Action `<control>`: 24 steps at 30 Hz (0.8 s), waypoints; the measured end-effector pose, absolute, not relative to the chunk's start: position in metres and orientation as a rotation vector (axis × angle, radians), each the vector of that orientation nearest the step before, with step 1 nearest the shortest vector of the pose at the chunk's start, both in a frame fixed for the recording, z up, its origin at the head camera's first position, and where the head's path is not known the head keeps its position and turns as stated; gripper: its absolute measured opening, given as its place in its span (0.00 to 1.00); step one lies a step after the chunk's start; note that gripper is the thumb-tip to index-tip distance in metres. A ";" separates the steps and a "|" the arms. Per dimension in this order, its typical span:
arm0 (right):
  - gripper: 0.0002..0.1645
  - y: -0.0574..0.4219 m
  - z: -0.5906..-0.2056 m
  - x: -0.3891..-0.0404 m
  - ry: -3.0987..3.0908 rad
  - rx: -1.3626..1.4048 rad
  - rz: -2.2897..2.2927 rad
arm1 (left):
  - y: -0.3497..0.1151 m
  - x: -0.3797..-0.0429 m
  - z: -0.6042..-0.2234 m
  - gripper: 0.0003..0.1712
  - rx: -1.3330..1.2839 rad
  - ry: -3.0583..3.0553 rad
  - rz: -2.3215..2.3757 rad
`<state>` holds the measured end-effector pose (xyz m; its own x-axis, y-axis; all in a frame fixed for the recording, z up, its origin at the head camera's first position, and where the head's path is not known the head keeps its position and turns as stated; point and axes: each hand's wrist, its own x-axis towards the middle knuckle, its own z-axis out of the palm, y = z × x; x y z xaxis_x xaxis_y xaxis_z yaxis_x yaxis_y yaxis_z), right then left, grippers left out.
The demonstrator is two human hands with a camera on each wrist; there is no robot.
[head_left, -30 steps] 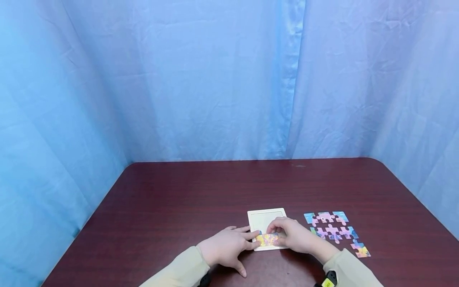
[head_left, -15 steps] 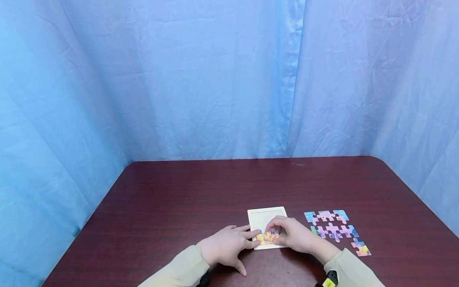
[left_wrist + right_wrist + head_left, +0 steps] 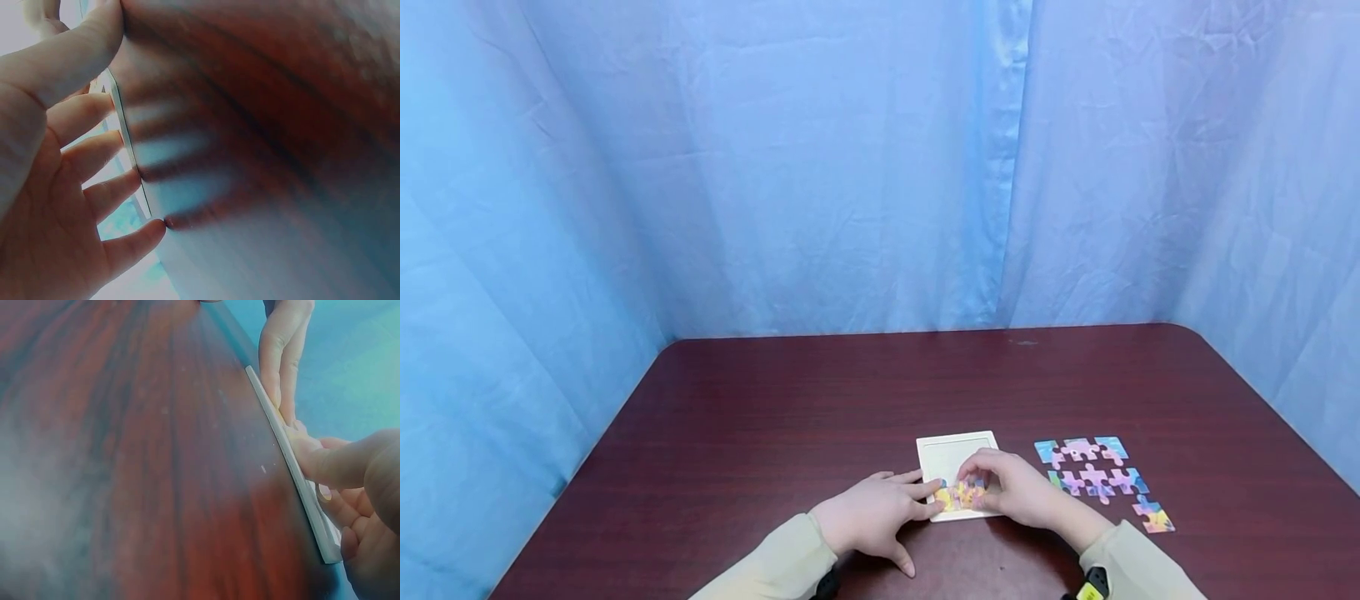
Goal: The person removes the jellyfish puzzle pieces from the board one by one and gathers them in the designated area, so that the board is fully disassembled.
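In the head view a cream square puzzle tray [image 3: 951, 452] lies on the table, its front row partly filled with yellow and pink jigsaw pieces [image 3: 947, 498]. My left hand [image 3: 872, 514] rests at the tray's left side with fingers straight and spread, fingertips touching the pieces and the rim. From the right, my right hand [image 3: 1022, 493] pinches a jigsaw piece [image 3: 971, 492] between thumb and fingers, low over the front row; its far end is hidden. The right wrist view shows the right thumb [image 3: 331, 464] over the tray's edge [image 3: 292, 459].
Right of the tray lie several loose jigsaw pieces [image 3: 1093, 475], pink and blue, in rough rows. A yellow and blue pair [image 3: 1153, 515] sits nearer the front. The dark red table [image 3: 820, 392] ends at blue curtains [image 3: 850, 167] behind and on both sides.
The jigsaw piece under my right fingers has shifted slightly, showing more blue and pink at its top. My left hand stays in place; the head view has moved a little.
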<state>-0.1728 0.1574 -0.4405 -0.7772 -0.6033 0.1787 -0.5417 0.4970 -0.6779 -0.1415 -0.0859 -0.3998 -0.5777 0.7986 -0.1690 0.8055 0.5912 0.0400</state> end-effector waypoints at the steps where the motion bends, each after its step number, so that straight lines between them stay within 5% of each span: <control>1: 0.19 0.158 -0.441 -0.173 2.656 -1.013 -1.166 | -0.086 -0.142 -0.400 0.46 1.344 2.648 -0.058; 24: 0.09 0.165 -0.436 -0.174 2.585 -0.945 -1.317 | -0.085 -0.141 -0.398 0.46 1.297 2.636 -0.053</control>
